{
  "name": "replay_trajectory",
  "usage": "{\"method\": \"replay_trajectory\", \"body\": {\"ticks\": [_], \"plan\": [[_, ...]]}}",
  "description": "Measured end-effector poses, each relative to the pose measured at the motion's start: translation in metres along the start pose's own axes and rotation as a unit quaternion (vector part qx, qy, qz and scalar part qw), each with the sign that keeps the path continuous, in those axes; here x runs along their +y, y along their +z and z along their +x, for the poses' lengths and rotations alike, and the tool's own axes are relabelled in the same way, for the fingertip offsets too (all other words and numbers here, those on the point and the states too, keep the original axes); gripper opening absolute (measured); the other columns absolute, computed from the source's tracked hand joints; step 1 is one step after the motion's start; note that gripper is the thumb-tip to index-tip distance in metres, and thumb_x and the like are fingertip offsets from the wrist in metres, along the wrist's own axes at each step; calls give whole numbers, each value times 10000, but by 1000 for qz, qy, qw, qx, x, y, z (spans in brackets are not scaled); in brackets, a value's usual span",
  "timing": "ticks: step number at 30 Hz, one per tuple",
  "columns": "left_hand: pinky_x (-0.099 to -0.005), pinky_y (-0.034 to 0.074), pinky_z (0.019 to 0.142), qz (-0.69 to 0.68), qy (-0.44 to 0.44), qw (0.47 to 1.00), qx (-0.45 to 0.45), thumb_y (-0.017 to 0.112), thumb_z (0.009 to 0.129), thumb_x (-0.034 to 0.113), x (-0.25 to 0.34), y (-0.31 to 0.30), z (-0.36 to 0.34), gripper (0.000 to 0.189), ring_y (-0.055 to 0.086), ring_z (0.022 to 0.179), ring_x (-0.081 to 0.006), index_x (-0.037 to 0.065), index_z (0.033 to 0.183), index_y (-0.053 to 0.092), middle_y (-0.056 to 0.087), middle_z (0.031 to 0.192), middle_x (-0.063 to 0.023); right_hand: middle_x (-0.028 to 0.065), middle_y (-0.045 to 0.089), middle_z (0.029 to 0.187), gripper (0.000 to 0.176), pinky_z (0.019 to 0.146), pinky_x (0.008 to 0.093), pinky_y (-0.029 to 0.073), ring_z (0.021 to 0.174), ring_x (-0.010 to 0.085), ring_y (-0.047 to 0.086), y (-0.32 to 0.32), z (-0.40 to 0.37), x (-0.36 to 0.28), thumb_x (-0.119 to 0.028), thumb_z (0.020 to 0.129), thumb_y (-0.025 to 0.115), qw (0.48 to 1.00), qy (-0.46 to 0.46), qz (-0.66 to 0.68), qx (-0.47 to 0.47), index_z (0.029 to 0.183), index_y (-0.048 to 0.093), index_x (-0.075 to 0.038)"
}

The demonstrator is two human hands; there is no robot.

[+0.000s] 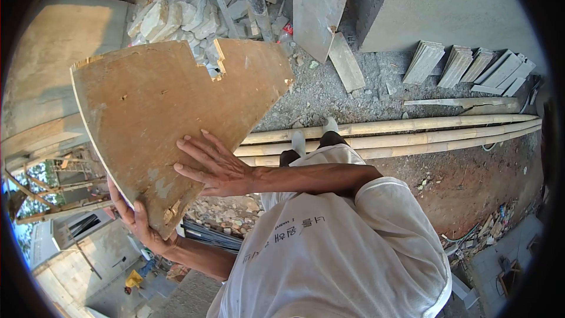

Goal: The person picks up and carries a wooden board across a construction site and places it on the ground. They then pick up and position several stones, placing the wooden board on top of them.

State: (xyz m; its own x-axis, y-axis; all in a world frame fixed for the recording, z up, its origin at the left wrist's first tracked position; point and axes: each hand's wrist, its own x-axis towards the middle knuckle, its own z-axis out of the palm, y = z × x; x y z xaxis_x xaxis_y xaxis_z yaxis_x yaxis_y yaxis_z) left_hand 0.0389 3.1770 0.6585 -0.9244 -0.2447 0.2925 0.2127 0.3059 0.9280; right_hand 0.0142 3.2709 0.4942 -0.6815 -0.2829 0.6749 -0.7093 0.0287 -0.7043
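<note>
A large brown plywood board (147,100) with a notch and splintered spots along its edge is tilted up on the left. My left hand (138,224) grips its lower corner, with the thumb on the near face and the fingers along the edge. My right hand (220,168) lies on the board's face, palm against it and fingers spread. Part of the left forearm is hidden behind my white shirt (329,247).
Several bamboo poles (412,138) lie across the ground just past my feet. Stacked grey tiles (424,62) lean along a concrete wall (465,6). Broken stone rubble (182,17) fills the top left, and another flat panel (318,9) leans nearby. Someone in yellow (134,280) is at lower left.
</note>
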Motion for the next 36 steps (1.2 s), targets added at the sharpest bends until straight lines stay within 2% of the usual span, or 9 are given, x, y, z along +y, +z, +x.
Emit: {"method": "replay_trajectory", "body": {"ticks": [5, 8, 10, 12, 14, 16, 21, 29, 36], "plan": [[-411, 292, 1004, -30, 28, 999, -1, 517, 831, 365, 21, 62, -11, 723, 357, 1212, -295, -1, 1367, 200, 297, 1360, -187, 239, 151, 1408, 946, 1017, 567, 153, 1289, 399, 214, -33, -6, -12, -164, 609, 729, 997, -3, -38, 64, 1387, 192, -141], [-407, 300, 997, -178, 16, 984, -6, 440, 842, 542, 22, 82, -7, 790, 358, 1219, -289, 5, 1368, 198, 288, 1368, -192, 260, 204, 1384, 934, 997, 544, 204, 1259, 415, 269, -72, -9, -12, -82, 578, 711, 994, 49, -69, 64, 1367, 210, -72], [-433, 290, 1010, -250, -9, 956, -155, 352, 848, 605, 10, 66, 8, 808, 341, 1237, -299, 18, 1375, 174, 249, 1388, -211, 282, 210, 1371, 910, 985, 505, 252, 1252, 421, 278, -94, -13, -12, -13, 590, 698, 991, 64, -100, 66, 1353, 204, -22], [-423, 306, 996, -253, 17, 956, -149, 360, 864, 568, -6, 57, 19, 772, 352, 1232, -306, 3, 1364, 193, 257, 1379, -232, 299, 319, 1299, 789, 968, 453, 297, 1181, 393, 380, -106, -30, -13, 8, 678, 660, 974, 167, -124, 93, 1335, 223, 7], [-379, 336, 967, -188, 5, 971, -150, 464, 857, 502, -19, 47, 24, 698, 404, 1196, -284, 21, 1333, 293, 348, 1343, -189, 247, 467, 1173, 538, 919, 417, 352, 1051, 312, 488, -132, -27, -38, -67, 796, 604, 876, 476, 2, 77, 1264, 353, 20], [-374, 341, 960, -209, 0, 969, -129, 493, 878, 372, -36, 39, 25, 560, 424, 1177, -270, 15, 1290, 366, 392, 1315, -171, 157, 586, 963, 303, 827, 353, 416, 940, 237, 526, -145, -49, -32, -177, 819, 616, 862, 458, -169, 139, 1028, 557, 34], [-383, 361, 949, -206, -41, 965, -158, 483, 888, 282, -64, 27, 27, 448, 450, 1159, -283, -13, 1221, 432, 454, 1252, -191, 106, 568, 1053, 401, 861, 331, 390, 958, 193, 507, -176, -84, -29, -245, 796, 662, 844, 393, -136, 339, 1063, 553, 33], [-342, 393, 902, -246, -91, 951, -165, 500, 886, 215, -102, 22, 26, 363, 507, 1090, -238, -5, 1174, 485, 515, 1193, -154, 141, 577, 1069, 568, 848, 283, 372, 921, 157, 509, -186, -105, -25, -345, 742, 698, 819, 398, -186, 370, 1096, 562, 78], [-317, 402, 880, -257, -140, 945, -148, 500, 888, 205, -130, 5, 14, 318, 537, 1036, -212, 12, 1140, 515, 552, 1145, -139, 122, 584, 1023, 424, 857, 306, 372, 948, 168, 501, -186, -87, -39, -262, 760, 690, 806, 426, -194, 362, 1013, 594, 64]]}}
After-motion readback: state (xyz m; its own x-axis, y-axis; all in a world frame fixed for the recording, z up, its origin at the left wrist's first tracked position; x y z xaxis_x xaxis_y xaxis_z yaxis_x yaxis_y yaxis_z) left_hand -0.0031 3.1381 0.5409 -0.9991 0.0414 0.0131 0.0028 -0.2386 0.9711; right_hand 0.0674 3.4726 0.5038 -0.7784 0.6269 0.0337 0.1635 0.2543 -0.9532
